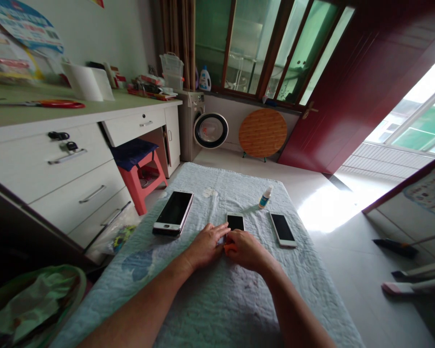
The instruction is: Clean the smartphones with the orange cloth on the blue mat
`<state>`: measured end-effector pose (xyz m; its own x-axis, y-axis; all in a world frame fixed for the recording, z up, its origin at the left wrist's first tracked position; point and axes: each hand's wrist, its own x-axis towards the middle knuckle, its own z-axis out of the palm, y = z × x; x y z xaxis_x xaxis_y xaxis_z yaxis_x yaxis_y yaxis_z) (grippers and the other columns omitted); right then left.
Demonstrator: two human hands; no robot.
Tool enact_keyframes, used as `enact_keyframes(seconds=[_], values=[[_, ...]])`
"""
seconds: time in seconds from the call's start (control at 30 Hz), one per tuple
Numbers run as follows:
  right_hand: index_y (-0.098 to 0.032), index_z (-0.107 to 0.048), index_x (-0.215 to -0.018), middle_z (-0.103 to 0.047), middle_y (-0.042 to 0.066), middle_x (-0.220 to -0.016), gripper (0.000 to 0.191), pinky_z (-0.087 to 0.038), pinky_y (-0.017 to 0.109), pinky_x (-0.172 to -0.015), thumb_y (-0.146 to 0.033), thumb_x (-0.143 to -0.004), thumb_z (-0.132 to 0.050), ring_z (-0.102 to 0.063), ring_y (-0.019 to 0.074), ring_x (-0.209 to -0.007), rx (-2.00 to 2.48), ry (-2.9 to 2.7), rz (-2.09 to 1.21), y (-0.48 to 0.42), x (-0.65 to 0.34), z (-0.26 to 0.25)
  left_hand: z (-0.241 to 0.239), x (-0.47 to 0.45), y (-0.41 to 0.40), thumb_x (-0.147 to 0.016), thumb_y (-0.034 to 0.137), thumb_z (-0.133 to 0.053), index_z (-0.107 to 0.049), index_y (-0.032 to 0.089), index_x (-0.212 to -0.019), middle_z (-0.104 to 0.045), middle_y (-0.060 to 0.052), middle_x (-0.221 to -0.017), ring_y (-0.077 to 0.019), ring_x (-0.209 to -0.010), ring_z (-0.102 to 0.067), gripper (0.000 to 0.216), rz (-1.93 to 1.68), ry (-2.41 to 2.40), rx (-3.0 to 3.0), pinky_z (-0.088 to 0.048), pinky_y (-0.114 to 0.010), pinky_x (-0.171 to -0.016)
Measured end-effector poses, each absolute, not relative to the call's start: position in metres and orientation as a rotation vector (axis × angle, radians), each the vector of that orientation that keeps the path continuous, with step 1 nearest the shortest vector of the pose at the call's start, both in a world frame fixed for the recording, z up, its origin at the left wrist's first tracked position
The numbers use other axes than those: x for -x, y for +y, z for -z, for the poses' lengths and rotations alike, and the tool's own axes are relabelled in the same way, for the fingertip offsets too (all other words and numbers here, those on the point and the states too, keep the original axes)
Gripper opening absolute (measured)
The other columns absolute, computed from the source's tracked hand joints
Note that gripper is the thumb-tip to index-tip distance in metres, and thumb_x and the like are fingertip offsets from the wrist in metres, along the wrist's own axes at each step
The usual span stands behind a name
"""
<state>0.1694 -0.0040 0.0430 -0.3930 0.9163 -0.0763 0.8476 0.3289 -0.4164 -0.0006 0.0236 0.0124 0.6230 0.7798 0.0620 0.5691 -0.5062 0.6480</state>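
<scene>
A white smartphone (235,222) with a dark screen lies in the middle of the cloth-covered table, its lower part hidden by my hands. My left hand (207,245) holds it at its left edge, fingertips on the rim. Curled over the phone's lower end, my right hand (252,250) grips a small orange cloth (231,247), mostly hidden under the fingers. To the right lies another white smartphone (283,229), face up. A small spray bottle (265,197) stands behind and between these two phones. On the left, a larger white-framed phone (174,211) rests on top of another dark one.
A light blue quilted cloth (217,302) covers the table. Along the left runs a white desk (68,166) with drawers, scissors (61,104) and a paper roll (89,83). A red stool (141,176) stands beside it. A washing machine (187,128) with its door open is behind.
</scene>
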Motion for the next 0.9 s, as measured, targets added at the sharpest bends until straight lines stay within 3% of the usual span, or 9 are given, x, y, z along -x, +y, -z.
enact_keyframes(seconds=[0.77,0.9], values=[[-0.017,-0.061,-0.079,-0.064,0.003,-0.082,0.01,-0.029,0.024,-0.063,-0.012,-0.072,-0.056,-0.051,0.0138,-0.073,1.787,-2.461,-0.729,-0.002,-0.19,-0.058,-0.012,-0.002,0.026,-0.082,0.021,-0.054,-0.057,0.02,-0.132,-0.047,-0.002,-0.147,-0.0248,-0.121,-0.051,0.051,-0.425,1.126,-2.285,-0.037,-0.038,-0.108],[-0.017,-0.064,-0.084,-0.065,0.004,-0.084,0.016,-0.029,0.024,-0.064,-0.012,-0.07,-0.058,-0.053,0.0148,-0.075,1.839,-2.478,-0.741,-0.003,-0.196,-0.062,-0.011,-0.002,0.026,-0.076,0.013,-0.052,-0.057,0.02,-0.133,-0.047,-0.002,-0.147,-0.0241,-0.118,-0.053,0.057,-0.426,1.128,-2.322,-0.039,-0.037,-0.107]])
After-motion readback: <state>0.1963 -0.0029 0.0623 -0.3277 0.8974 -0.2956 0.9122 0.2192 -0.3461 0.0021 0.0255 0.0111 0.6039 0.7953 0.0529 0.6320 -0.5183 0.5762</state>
